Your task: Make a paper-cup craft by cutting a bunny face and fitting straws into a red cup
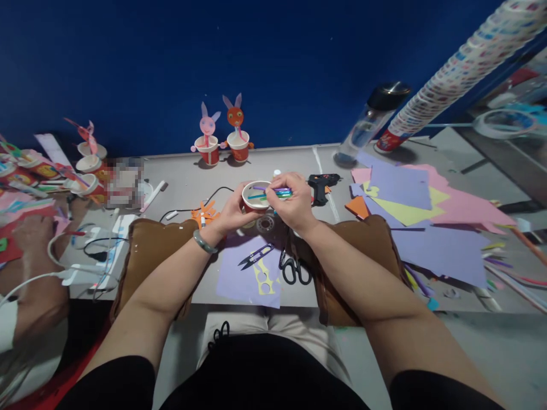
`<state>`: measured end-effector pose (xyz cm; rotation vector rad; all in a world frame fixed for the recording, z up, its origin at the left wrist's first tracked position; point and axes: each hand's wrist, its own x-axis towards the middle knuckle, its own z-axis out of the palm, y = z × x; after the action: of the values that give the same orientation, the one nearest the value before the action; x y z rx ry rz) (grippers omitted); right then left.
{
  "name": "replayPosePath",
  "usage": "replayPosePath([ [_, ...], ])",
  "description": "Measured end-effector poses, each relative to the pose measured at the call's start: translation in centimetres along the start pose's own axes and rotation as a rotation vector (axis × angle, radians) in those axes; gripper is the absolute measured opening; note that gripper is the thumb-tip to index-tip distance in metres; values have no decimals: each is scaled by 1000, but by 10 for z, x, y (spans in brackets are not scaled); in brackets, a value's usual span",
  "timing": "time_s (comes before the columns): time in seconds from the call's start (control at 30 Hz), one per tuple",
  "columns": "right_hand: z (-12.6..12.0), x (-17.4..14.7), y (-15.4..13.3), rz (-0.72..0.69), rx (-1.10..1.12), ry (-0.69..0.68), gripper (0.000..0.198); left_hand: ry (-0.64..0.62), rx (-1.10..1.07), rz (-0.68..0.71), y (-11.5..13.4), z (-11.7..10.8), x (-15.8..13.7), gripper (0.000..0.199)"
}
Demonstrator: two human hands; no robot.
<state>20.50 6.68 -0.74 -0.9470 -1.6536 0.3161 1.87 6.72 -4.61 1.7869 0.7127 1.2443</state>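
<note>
My left hand [231,215] is closed round the side of a paper cup [253,204], its white open mouth tilted toward me. Over the cup's rim, my right hand [297,205] pinches several thin coloured sticks [281,193] in blue, green and purple. The sticks reach across the cup's mouth; whether they touch its inside I cannot tell. Just right of that hand lies a black glue gun [321,185]. Below the hands are black-handled scissors [296,270] and small thread snips [256,256], the snips on a purple paper sheet [233,273].
Two red paper cups with rabbit figures [208,151] stand at the blue wall. A clear bottle [363,128] and a tall leaning stack of cups [461,68] are at the right, behind coloured paper [453,247]. On the left are a power strip [100,262] and another person's hand [32,236].
</note>
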Motion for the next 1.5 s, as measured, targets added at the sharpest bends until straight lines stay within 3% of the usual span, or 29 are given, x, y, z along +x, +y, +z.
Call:
replayPosePath([
  [0.2, 1, 0, -5, 4, 20, -22, 18, 92, 111, 73, -8, 0, -1, 68],
  [0.63, 7, -6, -11, 81, 63, 17, 20, 103, 242, 170, -6, 5, -5, 79],
  [0.83, 9, -5, -10, 150, 120, -66, 23, 127, 324, 169, -7, 5, -8, 85],
  [0.9, 9, -4, -10, 155, 144, -64, 24, 110, 285, 143, -6, 4, -9, 91],
  [1.0, 7, -2, -10, 175, 161, -48, 24, 12, 24, 40, 0, -1, -7, 97],
  [1.1, 5, 0, -8, 246, 180, -49, 22, 51, -204, -89, 6, -6, -2, 75],
  [1.17, 4, 2, -7, 287, 210, -57, 20, 156, -178, -155, 10, -8, 2, 49],
  [1.23, 3, 2, -5, 298, 239, -67, 18, 229, -87, -198, 12, -8, 5, 37],
  [1.5, 2, 2, -7, 290, 267, -109, 18, 274, -24, -224, 17, -6, 10, 42],
])
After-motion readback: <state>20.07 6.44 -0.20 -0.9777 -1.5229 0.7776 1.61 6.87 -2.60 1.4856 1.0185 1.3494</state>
